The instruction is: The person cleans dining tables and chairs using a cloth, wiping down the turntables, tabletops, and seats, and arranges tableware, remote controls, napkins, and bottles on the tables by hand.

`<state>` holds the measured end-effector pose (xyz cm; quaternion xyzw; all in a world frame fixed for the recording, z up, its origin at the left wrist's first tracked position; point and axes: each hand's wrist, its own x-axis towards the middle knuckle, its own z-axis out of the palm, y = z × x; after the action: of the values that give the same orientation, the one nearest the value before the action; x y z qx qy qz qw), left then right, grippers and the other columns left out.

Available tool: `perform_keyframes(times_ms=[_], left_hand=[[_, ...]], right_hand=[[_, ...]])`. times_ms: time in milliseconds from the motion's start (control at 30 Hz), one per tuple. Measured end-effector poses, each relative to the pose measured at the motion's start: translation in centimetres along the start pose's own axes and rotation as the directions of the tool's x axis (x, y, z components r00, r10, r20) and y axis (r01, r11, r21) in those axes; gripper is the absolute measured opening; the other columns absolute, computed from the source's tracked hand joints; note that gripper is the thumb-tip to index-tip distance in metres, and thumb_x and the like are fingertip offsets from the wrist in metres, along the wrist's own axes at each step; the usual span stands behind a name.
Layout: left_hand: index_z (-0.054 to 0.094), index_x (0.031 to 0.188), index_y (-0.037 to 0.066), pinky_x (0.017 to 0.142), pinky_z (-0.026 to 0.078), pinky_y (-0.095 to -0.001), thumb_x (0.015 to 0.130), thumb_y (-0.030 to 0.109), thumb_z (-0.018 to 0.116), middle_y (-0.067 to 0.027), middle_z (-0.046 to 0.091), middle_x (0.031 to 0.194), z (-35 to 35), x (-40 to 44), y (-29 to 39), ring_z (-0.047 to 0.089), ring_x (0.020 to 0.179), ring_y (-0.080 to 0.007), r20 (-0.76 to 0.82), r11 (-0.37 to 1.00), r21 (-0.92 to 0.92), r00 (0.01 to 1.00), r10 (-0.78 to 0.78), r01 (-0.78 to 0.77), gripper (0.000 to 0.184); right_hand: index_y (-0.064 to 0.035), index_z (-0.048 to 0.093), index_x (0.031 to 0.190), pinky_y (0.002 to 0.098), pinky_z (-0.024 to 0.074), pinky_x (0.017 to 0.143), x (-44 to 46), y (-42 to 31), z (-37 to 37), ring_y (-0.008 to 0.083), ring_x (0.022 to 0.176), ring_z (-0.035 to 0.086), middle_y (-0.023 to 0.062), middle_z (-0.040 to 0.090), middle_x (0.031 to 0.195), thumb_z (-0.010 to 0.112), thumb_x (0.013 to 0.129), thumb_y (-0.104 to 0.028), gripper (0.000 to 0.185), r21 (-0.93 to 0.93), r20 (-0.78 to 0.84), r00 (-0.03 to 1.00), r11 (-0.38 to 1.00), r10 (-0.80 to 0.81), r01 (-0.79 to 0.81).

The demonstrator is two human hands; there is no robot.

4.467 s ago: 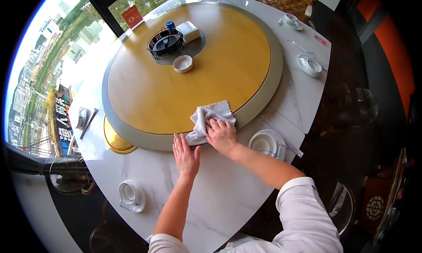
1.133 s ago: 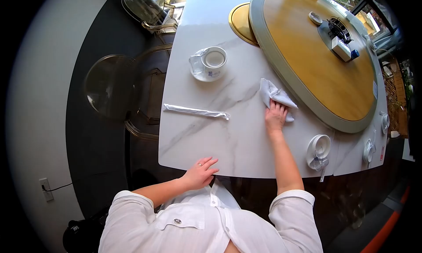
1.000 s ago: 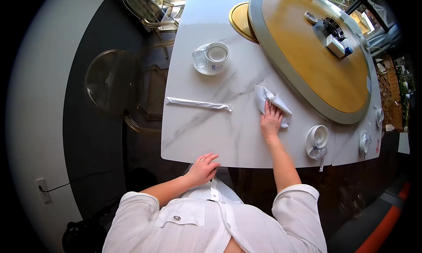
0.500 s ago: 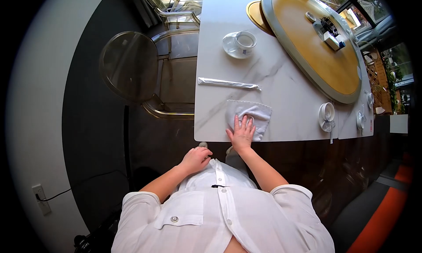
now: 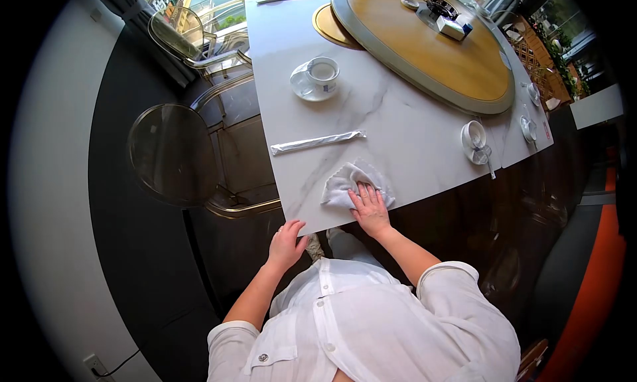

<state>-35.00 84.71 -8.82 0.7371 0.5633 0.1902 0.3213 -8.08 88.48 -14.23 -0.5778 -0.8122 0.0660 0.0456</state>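
Note:
My right hand (image 5: 372,211) presses flat on a white cloth (image 5: 340,184), with its fingers slightly apart. The cloth lies bunched in folds near the front edge of the white marble-patterned table (image 5: 415,133). At the table's near left corner is my left hand (image 5: 286,244), fingers loosely bent and apart, holding nothing; whether the fingertips touch the edge is hard to tell. Beyond the cloth lies a long paper-wrapped chopstick packet (image 5: 318,142). A cup (image 5: 323,72) stands with a saucer and other wrapped tableware behind the packet.
A large gold turntable (image 5: 431,57) with a grey rim fills the table's back, carrying a tissue box (image 5: 450,28). More wrapped tableware (image 5: 475,142) stands along the right edge. Transparent chairs (image 5: 174,154) are on the left, and an orange and grey seat (image 5: 590,282) is at right.
My view has turned, so the table appears tilted. My right hand has pushed the cloth into folds. My left hand has moved from my waist forward to the table corner.

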Motion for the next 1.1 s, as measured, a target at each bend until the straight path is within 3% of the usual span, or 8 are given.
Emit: perform_keyframes(times_ms=[300, 433, 633, 767, 833, 900, 967, 1100], left_hand=[[0.050, 0.118, 0.010, 0.089, 0.040, -0.0424, 0.071, 0.016, 0.068, -0.0145, 0.046, 0.120, 1.1, 20.9, -2.2, 0.047, 0.109, -0.0315, -0.113, 0.818, 0.575, 0.993, 0.045, 0.029, 0.051], [0.057, 0.094, 0.008, 0.082, 0.042, -0.0422, 0.071, 0.017, 0.064, -0.0108, 0.055, 0.097, 0.4, 25.6, -3.2, 0.051, 0.099, -0.0291, 0.170, 0.809, 0.588, 0.978, -0.118, -0.004, 0.027], [0.052, 0.084, 0.008, 0.073, 0.044, -0.0417, 0.072, 0.008, 0.057, -0.0114, 0.055, 0.086, -0.2, 25.3, -4.3, 0.057, 0.082, -0.0303, 0.154, 0.787, 0.607, 0.988, 0.023, -0.113, 0.013], [0.048, 0.084, 0.006, 0.064, 0.046, -0.0421, 0.070, 0.002, 0.055, -0.0124, 0.054, 0.075, -1.4, 24.9, -4.3, 0.055, 0.074, -0.0354, 0.009, 0.912, 0.406, 0.998, -0.064, 0.054, 0.016], [0.051, 0.089, 0.005, 0.060, 0.046, -0.0358, 0.072, 0.007, 0.060, -0.0089, 0.055, 0.073, -2.7, 25.7, -6.0, 0.057, 0.067, -0.0274, -0.193, 0.991, 0.070, 0.976, -0.103, 0.119, 0.019], [0.053, 0.094, 0.004, 0.060, 0.044, -0.0282, 0.076, 0.020, 0.068, -0.0039, 0.054, 0.072, -3.8, 29.2, -6.3, 0.056, 0.065, -0.0165, -0.260, 0.876, -0.436, 0.903, -0.343, 0.207, 0.028], [0.053, 0.095, 0.003, 0.038, 0.030, -0.0230, 0.080, 0.037, 0.067, -0.0019, 0.056, 0.070, -4.4, 34.1, -7.0, 0.040, 0.043, -0.0052, -0.243, 0.766, -0.597, 0.855, -0.458, 0.241, 0.040], [0.052, 0.094, 0.005, 0.033, 0.022, -0.0235, 0.075, 0.047, 0.069, 0.0007, 0.047, 0.062, -5.6, 40.7, -6.6, 0.029, 0.035, -0.0057, -0.068, 0.680, -0.589, 0.812, -0.579, 0.436, 0.049]], right_hand=[[-0.0172, 0.040, 0.133, 0.0487, 0.0263, 0.103, 0.1, 5.6, 0.2, 0.0296, 0.127, 0.033, 0.0121, 0.036, 0.138, 0.062, 0.078, -0.037, 0.063, 0.033, -0.083, 0.978, 0.981, 0.193, -0.191], [-0.0151, 0.046, 0.128, 0.0485, 0.0259, 0.103, -0.3, 5.6, -1.2, 0.0299, 0.125, 0.035, 0.0123, 0.039, 0.136, 0.062, 0.077, -0.039, 0.058, 0.153, -0.106, 0.962, 0.960, 0.251, -0.233], [-0.0108, 0.059, 0.102, 0.0468, 0.0305, 0.097, 1.8, 6.2, -0.7, 0.0278, 0.117, 0.041, 0.0102, 0.048, 0.123, 0.064, 0.075, -0.039, 0.039, 0.261, -0.184, 0.894, 0.897, 0.408, -0.356], [-0.0118, 0.054, 0.103, 0.0479, 0.0278, 0.101, 2.9, 6.9, 0.3, 0.0275, 0.117, 0.041, 0.0097, 0.047, 0.122, 0.064, 0.075, -0.030, 0.034, 0.232, -0.256, 0.871, 0.901, 0.420, -0.367], [-0.0118, 0.047, 0.119, 0.0497, 0.0247, 0.103, 3.4, 6.7, 0.6, 0.0288, 0.122, 0.037, 0.0105, 0.042, 0.129, 0.062, 0.076, -0.030, 0.049, 0.200, -0.247, 0.856, 0.888, 0.455, -0.415], [-0.0108, 0.042, 0.128, 0.0523, 0.0221, 0.103, 4.7, 5.8, -0.2, 0.0320, 0.124, 0.034, 0.0124, 0.038, 0.134, 0.060, 0.078, -0.035, 0.058, 0.211, -0.219, 0.818, 0.844, 0.532, -0.493], [-0.0096, 0.038, 0.133, 0.0548, 0.0198, 0.103, 6.7, 5.7, 0.1, 0.0351, 0.126, 0.031, 0.0144, 0.034, 0.137, 0.056, 0.081, -0.042, 0.064, 0.163, -0.207, 0.781, 0.808, 0.589, -0.566], [-0.0102, 0.041, 0.131, 0.0540, 0.0196, 0.103, 14.6, 9.8, 1.6, 0.0343, 0.126, 0.031, 0.0140, 0.036, 0.137, 0.053, 0.082, -0.043, 0.060, 0.058, -0.291, 0.671, 0.712, 0.683, -0.700]])
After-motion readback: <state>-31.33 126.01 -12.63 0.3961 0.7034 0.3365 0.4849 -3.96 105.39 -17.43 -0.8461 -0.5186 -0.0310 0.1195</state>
